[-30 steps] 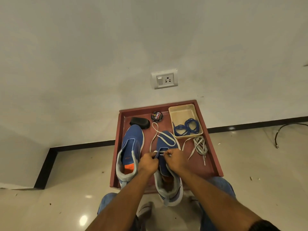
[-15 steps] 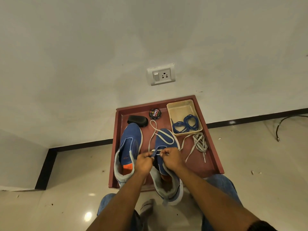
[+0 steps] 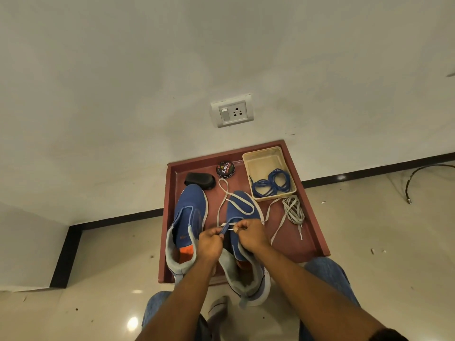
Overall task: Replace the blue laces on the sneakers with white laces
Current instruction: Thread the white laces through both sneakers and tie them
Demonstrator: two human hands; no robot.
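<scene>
White lace (image 3: 240,205) looped loosely over the toe of the right sneaker (image 3: 242,212), which lay on the red tray (image 3: 312,217) with its heel hanging over the near edge. The right hand (image 3: 251,236) pinched the lace's stiff tip at the eyelets, fingers curled round it. The left hand (image 3: 210,243) gripped the edge of the shoe's upper by the same eyelets, fingers curled as well. Both hands met over the middle of that sneaker, nearly touching.

The left sneaker (image 3: 188,222) lay just beside it on the tray, unlaced, its orange lining showing. A second white lace (image 3: 293,210) sat bundled on the tray to the right of the shoes. Beyond it, the blue laces (image 3: 270,184) lay coiled inside a cream box (image 3: 261,158) in the tray's far right corner. A polish tin (image 3: 225,169) and a black brush (image 3: 200,180) rested along the far edge. The tray sat on a glossy floor (image 3: 369,230) against a white wall with a socket (image 3: 232,113).
</scene>
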